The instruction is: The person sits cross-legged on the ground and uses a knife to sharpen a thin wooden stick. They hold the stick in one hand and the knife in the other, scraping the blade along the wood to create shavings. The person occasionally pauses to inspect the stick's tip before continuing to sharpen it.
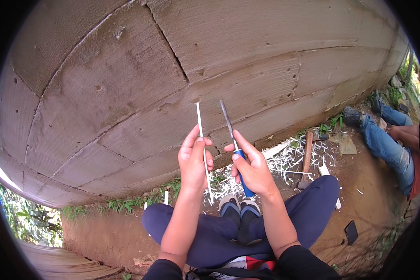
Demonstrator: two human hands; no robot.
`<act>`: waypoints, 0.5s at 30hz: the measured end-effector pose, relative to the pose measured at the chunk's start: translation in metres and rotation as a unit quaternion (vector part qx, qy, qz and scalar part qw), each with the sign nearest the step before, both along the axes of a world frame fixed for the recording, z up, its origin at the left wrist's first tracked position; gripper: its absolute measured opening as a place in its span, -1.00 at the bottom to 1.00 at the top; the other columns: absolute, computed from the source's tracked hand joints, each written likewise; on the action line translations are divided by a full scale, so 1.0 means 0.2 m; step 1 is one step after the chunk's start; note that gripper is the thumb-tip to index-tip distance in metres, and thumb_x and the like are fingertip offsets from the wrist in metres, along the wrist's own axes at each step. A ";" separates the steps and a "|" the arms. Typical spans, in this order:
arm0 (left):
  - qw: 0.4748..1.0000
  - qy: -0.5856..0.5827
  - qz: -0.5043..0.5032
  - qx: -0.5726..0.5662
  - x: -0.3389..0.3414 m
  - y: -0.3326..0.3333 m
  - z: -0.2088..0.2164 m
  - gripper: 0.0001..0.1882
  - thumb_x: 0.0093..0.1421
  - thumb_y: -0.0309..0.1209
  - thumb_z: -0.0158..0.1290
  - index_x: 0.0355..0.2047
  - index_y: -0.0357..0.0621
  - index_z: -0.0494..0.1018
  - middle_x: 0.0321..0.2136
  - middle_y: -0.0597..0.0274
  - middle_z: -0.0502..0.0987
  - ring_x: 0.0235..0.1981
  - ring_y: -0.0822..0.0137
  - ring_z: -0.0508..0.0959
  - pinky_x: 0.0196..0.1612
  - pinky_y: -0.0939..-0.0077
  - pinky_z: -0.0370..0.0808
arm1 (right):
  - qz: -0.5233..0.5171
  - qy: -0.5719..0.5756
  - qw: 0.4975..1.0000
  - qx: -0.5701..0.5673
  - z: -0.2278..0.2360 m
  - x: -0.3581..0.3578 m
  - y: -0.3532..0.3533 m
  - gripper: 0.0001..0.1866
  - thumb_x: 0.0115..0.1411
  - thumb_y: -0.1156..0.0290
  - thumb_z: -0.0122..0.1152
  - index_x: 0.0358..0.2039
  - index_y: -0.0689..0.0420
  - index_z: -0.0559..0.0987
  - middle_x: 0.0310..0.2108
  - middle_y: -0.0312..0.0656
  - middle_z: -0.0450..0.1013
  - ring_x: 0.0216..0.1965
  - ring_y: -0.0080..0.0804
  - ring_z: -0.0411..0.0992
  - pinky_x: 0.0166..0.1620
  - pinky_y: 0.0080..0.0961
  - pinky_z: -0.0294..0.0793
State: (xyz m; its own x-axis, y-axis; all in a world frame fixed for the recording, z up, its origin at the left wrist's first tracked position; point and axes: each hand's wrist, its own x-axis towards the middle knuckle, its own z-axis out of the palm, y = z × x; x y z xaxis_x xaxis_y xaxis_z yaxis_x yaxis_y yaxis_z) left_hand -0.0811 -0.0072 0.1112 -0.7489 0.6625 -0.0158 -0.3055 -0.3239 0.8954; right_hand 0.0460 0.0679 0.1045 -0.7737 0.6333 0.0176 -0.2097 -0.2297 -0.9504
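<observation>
I judge the pale strip [206, 161] light and springy, best pinched mid-length, where left fingers [198, 148] clamp it; right fingers [246, 143] wrap a blue-handled tool [240, 152].

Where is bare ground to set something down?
Mostly bare dirt: between the right knee, the other person's jeans and the phone; also left of the left knee, beside the grass. Crowded: near the wall, where shavings lie around the hammer.

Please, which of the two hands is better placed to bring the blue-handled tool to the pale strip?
Probably the right hand: it grips the blue-handled tool, while the left hand holds the pale strip.
</observation>
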 end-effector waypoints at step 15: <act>0.999 0.038 -0.002 0.004 -0.06 0.06 -0.20 -0.58 0.33 -0.46 -0.18 0.19 -0.19 0.19 -0.42 0.34 0.44 -0.71 0.71 0.28 -0.57 0.80 0.39 | -0.076 0.003 0.965 0.251 -0.19 -0.19 -0.03 -0.50 0.13 0.64 -0.04 0.14 0.28 0.32 -0.27 -0.04 0.44 -0.28 -0.33 0.45 -0.20 -0.51 0.43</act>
